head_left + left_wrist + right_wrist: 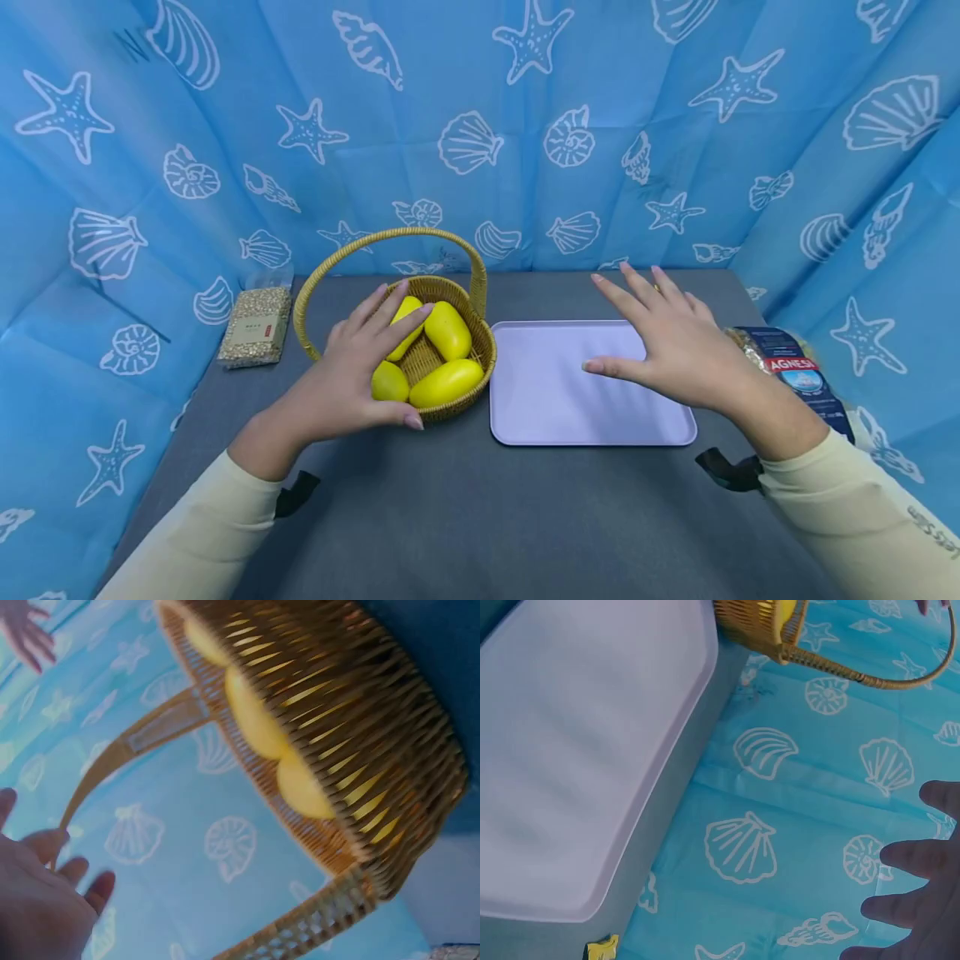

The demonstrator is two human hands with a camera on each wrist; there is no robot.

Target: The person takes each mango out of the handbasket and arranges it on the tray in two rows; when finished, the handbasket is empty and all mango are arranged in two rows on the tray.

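My left hand (pixel 348 367), fingers spread, hovers over the near left side of a wicker basket (pixel 489 367) with a tall arched handle (pixel 390 237). Inside the basket lie several yellow mangoes (pixel 448 331), partly hidden by that hand in the head view. The left wrist view shows the basket's woven side (pixel 360 712) and the left fingers near its handle; contact cannot be made out there. Above the right part of a pale lilac tray (pixel 555 383) my right hand (pixel 671 346) is held with its fingers spread, holding nothing. The tray's surface is bare.
A clear packet of grain (pixel 257 327) stands at the back left of the grey table (pixel 465 517). To the right, partly behind the right forearm, lies a dark blue AGNESI pasta bag (pixel 806 375). A blue shell-print curtain (pixel 450 83) encloses the back and sides.
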